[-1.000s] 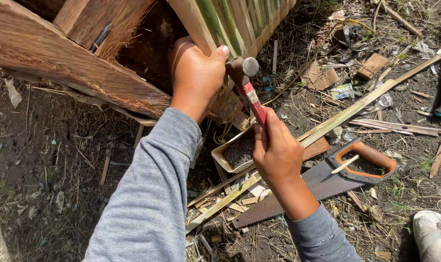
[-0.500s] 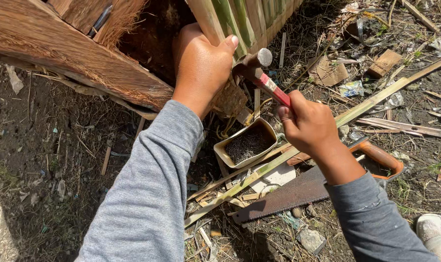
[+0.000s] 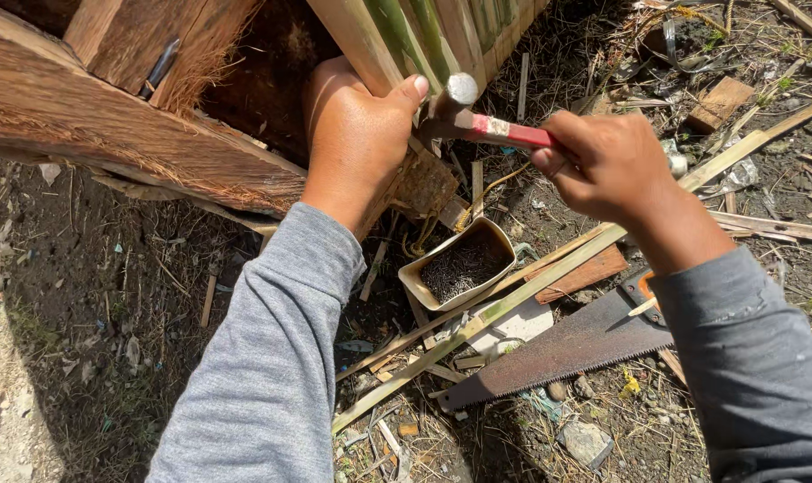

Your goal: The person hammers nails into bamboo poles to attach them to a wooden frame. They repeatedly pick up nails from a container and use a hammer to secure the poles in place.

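Rough wooden beam (image 3: 138, 152): it ran along the upper left, its fibrous edge frayed, over bare littered soil.
Left hand (image 3: 357, 134): it stayed clamped around the edge of the green-streaked split-bamboo slats (image 3: 424, 36), thumb pressed flat on the face.
Change: a second earlier the small red-handled hammer (image 3: 477, 121) was held low and upright; now its steel head sat just beside the left thumb, handle nearly level, suggesting a blow at the slat.
Right hand (image 3: 603, 165): clenched round the hammer's handle, well back from the head.
Cut-open cream container of dark nails (image 3: 464, 264): it lay on the ground below both hands.
Rusty hand saw (image 3: 558, 349): it lay flat at lower right, beside a long bamboo strip (image 3: 513, 300).
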